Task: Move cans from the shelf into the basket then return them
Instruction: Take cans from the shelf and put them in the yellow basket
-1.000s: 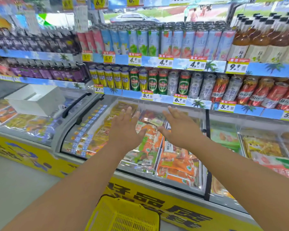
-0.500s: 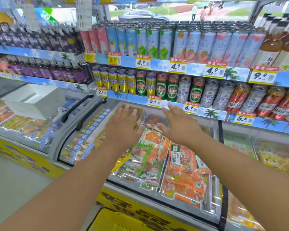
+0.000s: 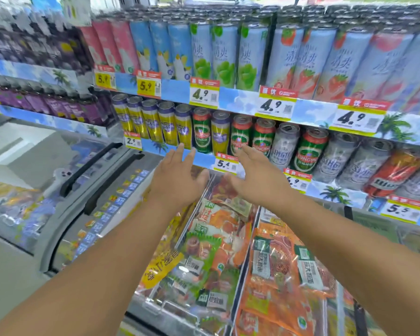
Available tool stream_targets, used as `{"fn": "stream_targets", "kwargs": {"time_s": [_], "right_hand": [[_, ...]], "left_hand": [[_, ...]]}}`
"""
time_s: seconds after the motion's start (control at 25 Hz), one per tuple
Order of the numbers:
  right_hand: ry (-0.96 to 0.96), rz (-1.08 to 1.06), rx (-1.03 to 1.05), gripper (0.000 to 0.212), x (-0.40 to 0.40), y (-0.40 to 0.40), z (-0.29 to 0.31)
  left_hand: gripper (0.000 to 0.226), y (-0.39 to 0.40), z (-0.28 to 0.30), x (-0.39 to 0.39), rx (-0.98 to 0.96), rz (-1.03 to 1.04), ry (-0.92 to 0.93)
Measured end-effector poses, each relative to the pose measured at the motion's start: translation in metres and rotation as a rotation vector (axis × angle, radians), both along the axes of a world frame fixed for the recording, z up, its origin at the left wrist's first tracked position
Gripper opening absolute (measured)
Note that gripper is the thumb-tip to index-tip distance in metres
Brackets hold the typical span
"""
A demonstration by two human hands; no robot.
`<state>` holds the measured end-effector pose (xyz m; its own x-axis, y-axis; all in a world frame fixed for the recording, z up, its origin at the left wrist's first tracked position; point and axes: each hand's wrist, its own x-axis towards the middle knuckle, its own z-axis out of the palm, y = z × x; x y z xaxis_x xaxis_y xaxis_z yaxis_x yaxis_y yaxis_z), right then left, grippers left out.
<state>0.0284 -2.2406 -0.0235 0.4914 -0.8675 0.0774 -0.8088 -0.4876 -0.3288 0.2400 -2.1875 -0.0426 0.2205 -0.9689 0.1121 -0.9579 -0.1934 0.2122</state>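
Both my arms stretch out over the freezer toward the lower can shelf. My left hand is open with straight fingers, its tips just below a yellow and purple can and a green can. My right hand is open too, its fingertips at the base of another green can. Neither hand holds anything. A yellow can stands between the two green ones. The basket is out of view.
Tall blue cans fill the upper shelf. Silver cans and red cans continue to the right. Below my arms a glass-lidded freezer holds packaged food. A second freezer with black handles lies at the left.
The view has closed in on the shelf. Both open hands have moved forward and up from above the freezer to the shelf edge. The yellow basket has dropped out of view.
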Motion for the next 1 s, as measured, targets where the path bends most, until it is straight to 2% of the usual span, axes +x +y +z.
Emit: {"fn": "stream_targets", "kwargs": {"time_s": [0.12,0.36,0.44,0.52,0.64,0.84,1.0], "right_hand": [[-0.162,-0.066,0.048,0.08,0.019,-0.032,-0.004],[-0.657,-0.208,0.135,0.067,0.068,-0.073,-0.014],[-0.738,-0.245,0.136,0.065,0.083,-0.084,-0.014],[-0.737,-0.278,0.11,0.063,0.095,-0.095,-0.016],[-0.695,-0.349,0.059,0.044,0.108,-0.108,-0.017],[-0.576,-0.47,-0.012,0.036,0.125,-0.119,-0.014],[-0.456,-0.482,-0.049,0.033,0.131,-0.124,-0.013]], "left_hand": [[0.078,-0.038,-0.003,0.007,0.006,0.092,0.207],[0.08,-0.094,-0.005,0.018,-0.129,0.173,0.574],[0.082,-0.11,-0.001,0.019,-0.155,0.194,0.712],[0.081,-0.126,0.003,0.018,-0.185,0.196,0.804],[0.074,-0.147,0.005,0.02,-0.257,0.189,0.885],[0.051,-0.168,-0.002,0.025,-0.354,0.13,0.849],[0.042,-0.182,-0.01,0.033,-0.36,0.075,0.773]]}}
